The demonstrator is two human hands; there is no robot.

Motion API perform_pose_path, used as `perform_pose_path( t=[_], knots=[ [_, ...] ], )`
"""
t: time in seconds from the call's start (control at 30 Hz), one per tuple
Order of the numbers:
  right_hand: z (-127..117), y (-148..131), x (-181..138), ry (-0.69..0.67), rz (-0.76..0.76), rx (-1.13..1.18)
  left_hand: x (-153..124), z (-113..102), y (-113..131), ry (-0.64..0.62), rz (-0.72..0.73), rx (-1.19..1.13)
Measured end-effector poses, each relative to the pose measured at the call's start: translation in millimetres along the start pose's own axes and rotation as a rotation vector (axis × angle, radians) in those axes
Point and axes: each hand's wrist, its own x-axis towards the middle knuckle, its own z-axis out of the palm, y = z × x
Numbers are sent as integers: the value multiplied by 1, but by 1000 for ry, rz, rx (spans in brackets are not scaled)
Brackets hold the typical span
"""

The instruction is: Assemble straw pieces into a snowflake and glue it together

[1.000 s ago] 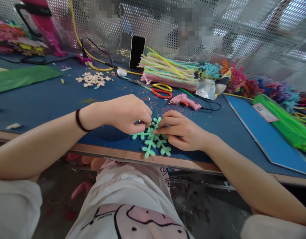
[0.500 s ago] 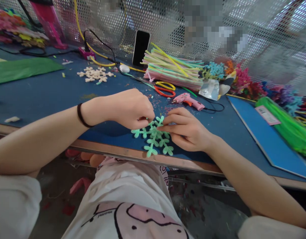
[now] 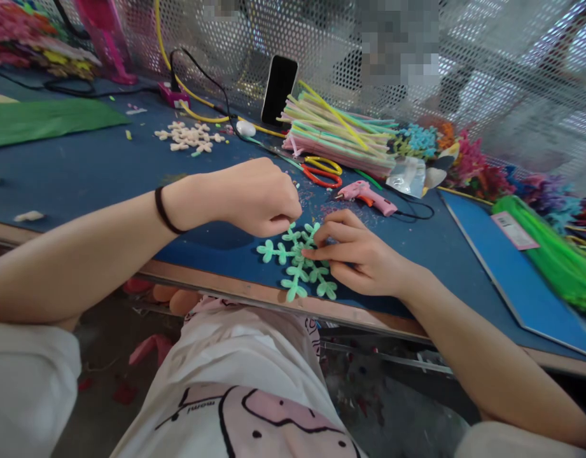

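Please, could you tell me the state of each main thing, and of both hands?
Left hand: fingers curled closed; anything held is hidden.
Right hand: fingers touching mint snowflake.
Mint snowflake: lying down, partly covered.
Phone: standing tilted, screen dark.
Glue gun: lying down; power unclear.
Scissors: lying down; blade opening unclear.
Cream snowflake: lying flat.

- Mint snowflake (image 3: 296, 273) at the blue table's (image 3: 92, 178) front edge; clock readings start from it.
- 11 o'clock: left hand (image 3: 266, 198), curled close, fingertips hidden.
- 3 o'clock: right hand (image 3: 362, 253), fingertips touching the snowflake.
- Between 1 and 2: pink glue gun (image 3: 369, 197).
- 1 o'clock: pipe-cleaner bundle (image 3: 338, 137).
- 12 o'clock: phone (image 3: 280, 89), propped up.
- Between 10 and 11: white snowflake (image 3: 190, 137).
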Motion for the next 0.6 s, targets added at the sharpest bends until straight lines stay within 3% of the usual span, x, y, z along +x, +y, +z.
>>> perform_pose_path(
  t=[0.6],
  knots=[
    [0, 2, 0, 3, 19, -16, -2, -6, 1, -22, -1, -5]
  ],
)
